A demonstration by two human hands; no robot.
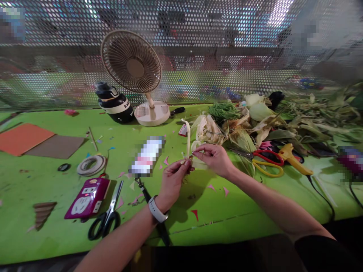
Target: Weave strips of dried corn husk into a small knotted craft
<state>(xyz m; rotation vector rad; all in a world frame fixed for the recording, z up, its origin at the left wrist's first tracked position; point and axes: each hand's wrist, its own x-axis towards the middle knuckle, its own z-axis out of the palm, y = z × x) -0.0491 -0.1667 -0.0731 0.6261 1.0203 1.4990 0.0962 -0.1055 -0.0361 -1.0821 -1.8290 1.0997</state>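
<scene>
My left hand (pixel 173 180) pinches a narrow pale strip of corn husk (pixel 188 139) that stands up from between thumb and finger and bends over at its tip. Close beside it, my right hand (pixel 214 160) has its thumb and forefinger together on a curled part of the pale husk. Whether the curl and the upright strip are one piece, I cannot tell. Just behind the hands lie a small red-and-white box (pixel 183 130) and a bundle of dried husks (pixel 209 129). A blurred-out phone (pixel 148 155) rests left of the hands.
At the back stand a fan (pixel 152 115) and a black bottle (pixel 117 105). On the left lie black-handled scissors (pixel 109 214), a purple power strip (pixel 87 198) and a tape roll (pixel 91 165). Red-and-yellow scissors (pixel 268 160), a yellow glue gun (pixel 295 160) and heaped husks (pixel 300 128) lie right.
</scene>
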